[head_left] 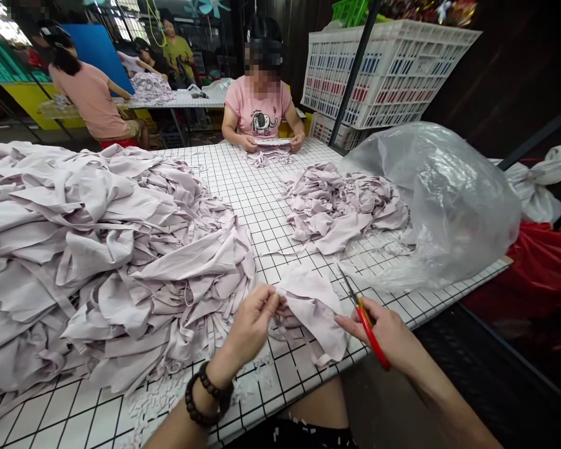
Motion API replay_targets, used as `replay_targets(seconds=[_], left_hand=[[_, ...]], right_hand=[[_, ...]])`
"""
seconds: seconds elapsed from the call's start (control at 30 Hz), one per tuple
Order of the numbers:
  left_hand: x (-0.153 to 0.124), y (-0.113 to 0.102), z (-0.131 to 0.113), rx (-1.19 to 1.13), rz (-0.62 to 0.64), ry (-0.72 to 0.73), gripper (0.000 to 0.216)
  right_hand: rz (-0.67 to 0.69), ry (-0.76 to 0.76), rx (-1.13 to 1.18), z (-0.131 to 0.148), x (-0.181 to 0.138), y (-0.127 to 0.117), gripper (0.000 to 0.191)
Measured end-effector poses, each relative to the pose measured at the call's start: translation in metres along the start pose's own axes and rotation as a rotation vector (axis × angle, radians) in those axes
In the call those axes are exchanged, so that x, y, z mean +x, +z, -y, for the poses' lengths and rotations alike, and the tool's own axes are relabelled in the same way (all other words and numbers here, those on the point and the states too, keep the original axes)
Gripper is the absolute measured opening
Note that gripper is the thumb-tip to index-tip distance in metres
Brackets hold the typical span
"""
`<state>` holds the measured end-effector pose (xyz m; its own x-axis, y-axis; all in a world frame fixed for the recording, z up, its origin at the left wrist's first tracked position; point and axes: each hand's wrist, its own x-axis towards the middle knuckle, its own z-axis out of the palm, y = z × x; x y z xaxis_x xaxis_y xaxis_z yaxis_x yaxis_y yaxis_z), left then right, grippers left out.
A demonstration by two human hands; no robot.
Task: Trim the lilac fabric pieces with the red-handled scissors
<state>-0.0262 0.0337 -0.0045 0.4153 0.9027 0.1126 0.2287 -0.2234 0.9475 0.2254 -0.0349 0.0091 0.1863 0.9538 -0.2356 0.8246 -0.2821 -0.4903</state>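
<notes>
Left hand [252, 315] pinches a lilac cloth piece [315, 312], right hand [393, 337] grips red-handled scissors [372, 340]; the large lilac heap [98, 249] left of the piece seems undone, the small heap [341, 202] beyond done.

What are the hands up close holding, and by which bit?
The left hand pinches a cloth by its left edge. The right hand holds scissors by the red handle end, blades pointing away.

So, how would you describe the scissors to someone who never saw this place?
Find the white table with black grid lines, then its near edge, right of the large cloth pile. There the right hand holds the scissors, tips pointing away. Their bright red handle sets them apart from the pale cloth piece beside them.
</notes>
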Motion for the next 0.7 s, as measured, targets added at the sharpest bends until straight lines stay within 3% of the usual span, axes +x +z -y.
replay_targets(seconds=[0.13,0.2,0.23,0.27,0.33,0.43,0.57,0.7], left_hand=[[0.004,-0.02,0.003,0.45,-0.232,-0.039,0.021],[-0.008,-0.014,-0.002,0.577,-0.369,-0.045,0.024],[-0.016,-0.006,-0.006,0.583,-0.373,-0.043,0.024],[-0.024,0.004,-0.01,0.555,-0.316,-0.041,0.02],[-0.039,0.028,-0.016,0.451,-0.081,-0.063,0.02],[-0.052,0.062,-0.013,0.353,0.187,-0.155,0.026],[-0.047,0.087,0.004,0.277,0.241,-0.282,0.029],[-0.036,0.093,0.017,-0.065,0.195,-0.403,0.035]], right_hand=[[-0.068,0.079,-0.097,-0.014,0.006,0.02,0.036],[-0.058,0.071,-0.075,-0.015,0.01,0.03,0.029],[-0.049,0.07,-0.056,-0.015,0.012,0.033,0.025],[-0.041,0.07,-0.032,-0.014,0.015,0.036,0.021],[-0.026,0.074,0.045,-0.013,0.02,0.037,0.018],[-0.027,0.08,0.319,-0.01,0.026,0.034,0.022],[-0.036,0.038,0.864,0.003,0.029,0.026,0.038],[-0.014,0.026,1.173,0.026,0.035,0.018,0.039]])
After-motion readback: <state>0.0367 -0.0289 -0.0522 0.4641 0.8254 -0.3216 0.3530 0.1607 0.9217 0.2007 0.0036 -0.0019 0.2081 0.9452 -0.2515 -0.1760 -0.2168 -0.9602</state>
